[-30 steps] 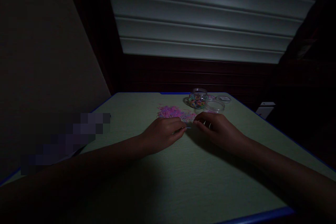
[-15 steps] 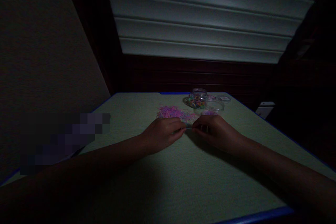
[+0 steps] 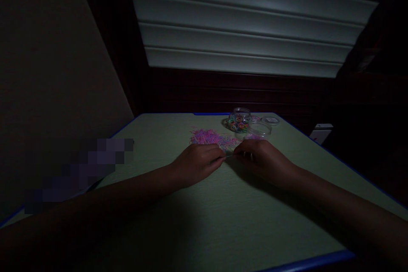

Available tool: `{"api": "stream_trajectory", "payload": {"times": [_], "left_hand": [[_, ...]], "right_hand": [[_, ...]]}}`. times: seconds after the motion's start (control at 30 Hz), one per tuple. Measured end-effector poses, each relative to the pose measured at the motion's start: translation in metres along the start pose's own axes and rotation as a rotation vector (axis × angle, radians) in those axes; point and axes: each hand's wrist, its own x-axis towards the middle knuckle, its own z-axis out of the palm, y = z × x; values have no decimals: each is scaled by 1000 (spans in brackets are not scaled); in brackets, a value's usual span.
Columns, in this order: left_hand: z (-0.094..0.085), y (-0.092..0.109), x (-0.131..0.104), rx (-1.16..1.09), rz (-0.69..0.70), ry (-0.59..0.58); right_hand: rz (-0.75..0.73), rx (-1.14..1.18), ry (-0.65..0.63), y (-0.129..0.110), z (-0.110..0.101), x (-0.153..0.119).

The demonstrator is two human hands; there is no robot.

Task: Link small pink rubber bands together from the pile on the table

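Over the worktop (image 3: 216,221), the left hand (image 3: 200,163) and right hand (image 3: 263,157) are pinching opposite ends of a thin pale strand (image 3: 229,156), each grip closing fingertip to thumb, the strand bridging them near the pink-purple pile (image 3: 205,137) and probably being light, flexible and best held by its ends.

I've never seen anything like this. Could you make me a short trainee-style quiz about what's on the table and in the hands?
1. True or false: in the picture, the jar of coloured rings stands to the right of the pink-purple pile.
2. What spans the gap between the left hand and the right hand? A) a pencil; B) a thin strand; C) a spoon.
3. Fill in: the edging of the table is coloured ____.

Key: 1. True. 2. B. 3. Blue.
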Motion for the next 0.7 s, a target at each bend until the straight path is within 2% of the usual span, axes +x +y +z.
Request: {"api": "stream_trajectory", "payload": {"times": [0.4, 0.57, 0.7], "left_hand": [[2, -1, 1, -5, 1, 14], [3, -1, 1, 7, 12, 32], [0, 1, 1, 7, -5, 9]], "right_hand": [[-29, -47, 5, -1, -3, -1], [-35, -187, 9, 1, -6, -1], [9, -393, 51, 4, -13, -1]]}}
